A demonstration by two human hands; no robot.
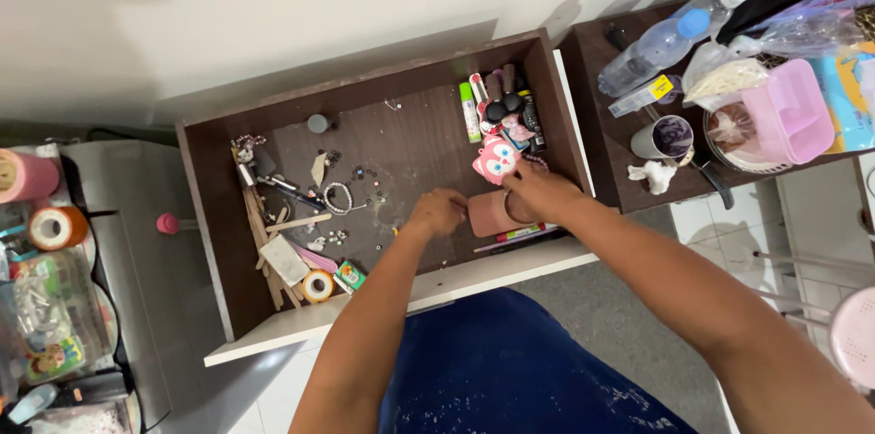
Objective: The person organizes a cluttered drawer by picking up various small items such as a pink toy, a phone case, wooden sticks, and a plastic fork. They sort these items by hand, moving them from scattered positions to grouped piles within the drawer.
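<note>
- Pouch (488, 213), a small dusty-pink one, lies at the front right of the open drawer (205, 215), just below a pink cat-faced trinket (497, 160).
- Right hand (538, 190) rests on the pouch's right end, fingers curled down over its edge; whether they pinch it I cannot tell.
- Left hand (437, 211) sits closed in a loose fist just left of the pouch, touching or nearly so.
- It looks soft and light, likely to sag if lifted by one corner; gripping across the middle seems safest.
- Pens (515, 235) lie under its front edge, and cosmetic tubes (501, 106) crowd the back corner.
- Beads (339, 199), wooden sticks (260, 233) and a tape roll (318, 285) litter the left side, well apart.
</note>
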